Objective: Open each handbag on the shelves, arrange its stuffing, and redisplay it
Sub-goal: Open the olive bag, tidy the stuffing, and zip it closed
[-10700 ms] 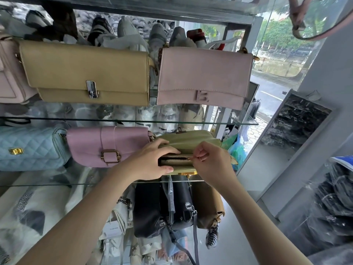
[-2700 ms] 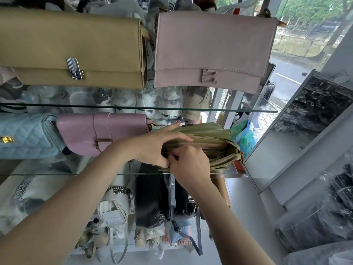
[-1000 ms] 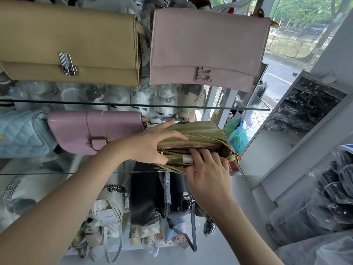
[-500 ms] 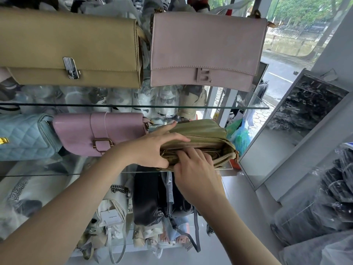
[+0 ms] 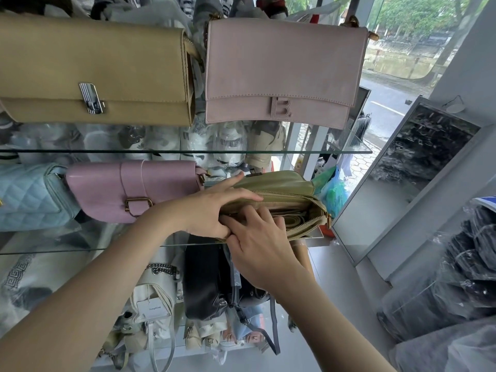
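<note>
Gripping the upper lip of the one unzipped olive handbag (image 5: 281, 183), which is standing third on the middle glass shelf (image 5: 53, 251) beside one mauve handbag (image 5: 128, 189) and one light blue quilted handbag (image 5: 26, 197), the left hand (image 5: 212, 208) is pinching it between fingers and thumb while the right hand (image 5: 263, 251) is reaching inside, its fingertips hidden so I cannot tell their grasp.

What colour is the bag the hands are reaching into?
The bag is olive green; head view shows it.

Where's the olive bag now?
Head view, right of centre: olive handbag on the glass shelf, just right of the pink buckle bag, below the pink B-logo bag.
</note>
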